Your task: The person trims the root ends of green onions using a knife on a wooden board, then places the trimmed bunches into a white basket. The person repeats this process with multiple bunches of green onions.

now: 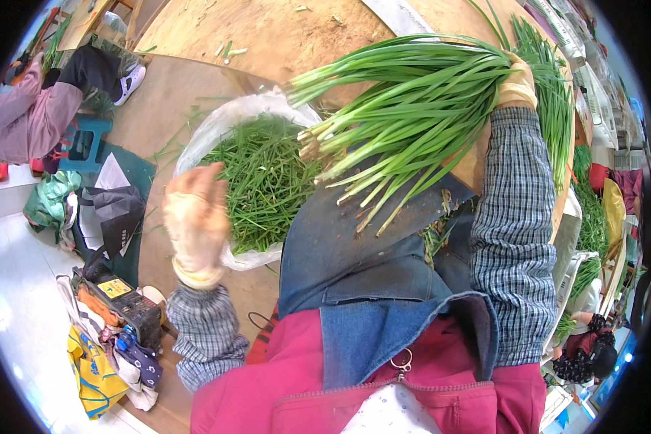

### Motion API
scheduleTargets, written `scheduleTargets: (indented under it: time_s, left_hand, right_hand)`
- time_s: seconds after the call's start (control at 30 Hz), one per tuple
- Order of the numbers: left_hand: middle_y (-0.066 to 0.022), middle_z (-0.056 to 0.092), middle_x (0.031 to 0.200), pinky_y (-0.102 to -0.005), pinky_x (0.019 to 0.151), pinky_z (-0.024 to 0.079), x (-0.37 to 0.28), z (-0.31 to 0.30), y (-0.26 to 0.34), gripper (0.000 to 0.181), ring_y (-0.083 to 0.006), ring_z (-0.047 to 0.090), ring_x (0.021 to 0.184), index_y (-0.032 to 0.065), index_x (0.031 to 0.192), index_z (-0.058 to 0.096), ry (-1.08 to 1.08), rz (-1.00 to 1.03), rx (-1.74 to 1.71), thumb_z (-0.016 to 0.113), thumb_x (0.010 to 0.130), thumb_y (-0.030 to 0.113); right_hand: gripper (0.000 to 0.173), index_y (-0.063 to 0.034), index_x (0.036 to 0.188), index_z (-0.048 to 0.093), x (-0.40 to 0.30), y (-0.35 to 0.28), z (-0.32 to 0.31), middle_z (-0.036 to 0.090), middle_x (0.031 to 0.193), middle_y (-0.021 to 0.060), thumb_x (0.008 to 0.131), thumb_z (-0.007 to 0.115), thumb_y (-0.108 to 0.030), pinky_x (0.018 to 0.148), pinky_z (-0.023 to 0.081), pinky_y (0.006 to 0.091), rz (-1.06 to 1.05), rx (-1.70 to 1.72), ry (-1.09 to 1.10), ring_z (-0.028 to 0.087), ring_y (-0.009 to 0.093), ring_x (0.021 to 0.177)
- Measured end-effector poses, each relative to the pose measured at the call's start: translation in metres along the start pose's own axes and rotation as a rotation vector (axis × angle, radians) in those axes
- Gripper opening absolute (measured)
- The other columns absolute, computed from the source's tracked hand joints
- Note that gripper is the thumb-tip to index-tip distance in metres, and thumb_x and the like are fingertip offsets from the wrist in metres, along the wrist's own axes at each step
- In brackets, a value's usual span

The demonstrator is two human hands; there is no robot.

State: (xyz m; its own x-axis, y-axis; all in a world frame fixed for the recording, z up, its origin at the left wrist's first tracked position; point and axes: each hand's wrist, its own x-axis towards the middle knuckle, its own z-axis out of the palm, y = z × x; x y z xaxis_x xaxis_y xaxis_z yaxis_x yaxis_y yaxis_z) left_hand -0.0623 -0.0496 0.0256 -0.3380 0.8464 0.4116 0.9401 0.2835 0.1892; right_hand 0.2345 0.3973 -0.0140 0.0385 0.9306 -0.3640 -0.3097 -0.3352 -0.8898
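My right hand [518, 81], in a pale glove, is closed around the leafy end of a large bunch of green garlic chives [412, 103]. Their whitish stem ends fan out to the left over my denim apron [352, 233]. My left hand [198, 217], gloved and blurred, is raised at the left side of a white plastic bag [249, 111] full of loose green trimmings [271, 179]; nothing shows in it, and its fingers are too blurred to read. More chives [553, 103] lie beyond my right forearm.
A wooden table [206, 27] with scattered scraps stands in front. At left are a blue plastic stool [89, 144], a seated person [38, 114], a black bag [119, 211], a dark radio-like box [125, 304] and a yellow bag [95, 374]. Another person [586, 347] is at far right.
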Motion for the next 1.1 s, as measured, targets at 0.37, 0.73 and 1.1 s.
scheduleTargets:
  time_s: [0.37,0.73,1.1]
  left_hand:
    - [-0.0085,0.059,0.076,-0.0383,0.062,0.048,0.064,0.039,0.074,0.021,-0.0276,0.060,0.069,0.0112,0.090,0.065,-0.005,0.209,-0.278,0.066,0.070,0.014]
    - [-0.0094,0.059,0.094,-0.0372,0.071,0.048,0.073,0.064,0.064,0.036,-0.0294,0.058,0.084,0.0103,0.100,0.062,0.117,0.328,-0.550,0.067,0.065,0.001]
    - [-0.0058,0.060,0.078,-0.0324,0.059,0.050,0.090,0.050,0.078,0.043,-0.0236,0.060,0.067,0.0152,0.100,0.069,0.028,0.526,-0.348,0.060,0.065,-0.007]
  right_hand:
    - [0.038,-0.0181,0.119,0.059,0.079,0.019,-0.040,0.060,0.121,0.0035,0.082,0.065,-0.012,0.095,0.045,0.0292,-0.586,-1.547,0.078,0.057,0.017,0.110]
    - [0.027,-0.0103,0.107,0.065,-0.041,0.003,0.012,0.063,0.111,0.0087,0.083,0.063,-0.023,0.086,0.050,0.0314,-0.710,-2.178,0.199,0.061,0.021,0.102]
    - [0.026,-0.0122,0.105,0.066,-0.059,-0.012,0.021,0.065,0.108,0.0071,0.080,0.067,-0.022,0.083,0.052,0.0335,-0.581,-2.013,0.255,0.062,0.020,0.100]
